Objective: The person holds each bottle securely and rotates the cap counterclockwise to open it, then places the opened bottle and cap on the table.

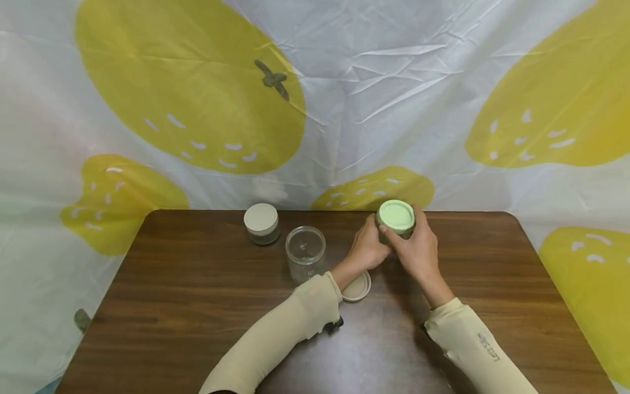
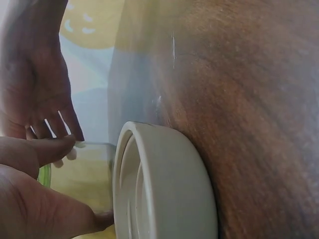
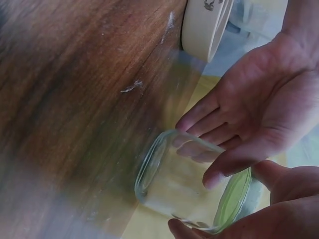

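A clear glass jar (image 3: 182, 181) with a light green lid (image 1: 396, 215) is between both hands near the table's back edge. My left hand (image 1: 368, 245) holds the jar's glass side, with its thumb in front and fingers behind. From the other side, my right hand (image 1: 418, 246) grips the jar near its lid, thumb by the rim. Whether the jar's base touches the table cannot be told. A loose cream lid (image 1: 358, 288) lies under the left wrist; its ridged rim shows large in the left wrist view.
An open glass jar (image 1: 305, 251) stands left of my left hand. Further left, near the back edge, is a short glass jar with a white lid (image 1: 261, 219). Behind the wooden table (image 1: 197, 306) hangs a white cloth with yellow fruit prints (image 1: 197, 87).
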Motion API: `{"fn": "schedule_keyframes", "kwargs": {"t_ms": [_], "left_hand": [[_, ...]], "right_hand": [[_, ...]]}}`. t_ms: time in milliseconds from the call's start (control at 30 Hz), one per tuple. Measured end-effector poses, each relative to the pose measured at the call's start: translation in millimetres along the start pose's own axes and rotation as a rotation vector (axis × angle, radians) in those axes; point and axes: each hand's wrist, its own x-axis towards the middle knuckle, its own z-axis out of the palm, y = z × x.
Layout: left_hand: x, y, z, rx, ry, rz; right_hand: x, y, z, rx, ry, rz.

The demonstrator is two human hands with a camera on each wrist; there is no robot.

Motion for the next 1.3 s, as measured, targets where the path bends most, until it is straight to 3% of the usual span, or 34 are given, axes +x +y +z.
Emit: {"fn": "schedule_keyframes", "kwargs": {"t_ms": [300, 600, 867, 1100, 1300], "left_hand": [[-0.7, 1.4, 3.7, 0.02, 0.037, 0.006], [1.2, -3.8, 5.5, 0.069, 0.075, 0.059], [-1.9, -1.4, 7.5, 0.064, 0.072, 0.056], [-53.8, 57.4, -46.5, -0.035, 0.006, 0.083], [-78.1, 72.0, -60.4, -0.059, 0.007, 0.148]], "right_hand": [[-2.5, -0.4, -2.4, 0.015, 0.022, 0.019], [-2.8, -3.8, -2.2, 0.01, 0.016, 0.0], [-6.3, -6.8, -5.9, 0.015, 0.055, -0.014], [-19.0, -16.8, -21.5, 0.026, 0.1, -0.043], [-34.7, -29.1, -35.4, 0.045, 0.165, -0.005]]}}
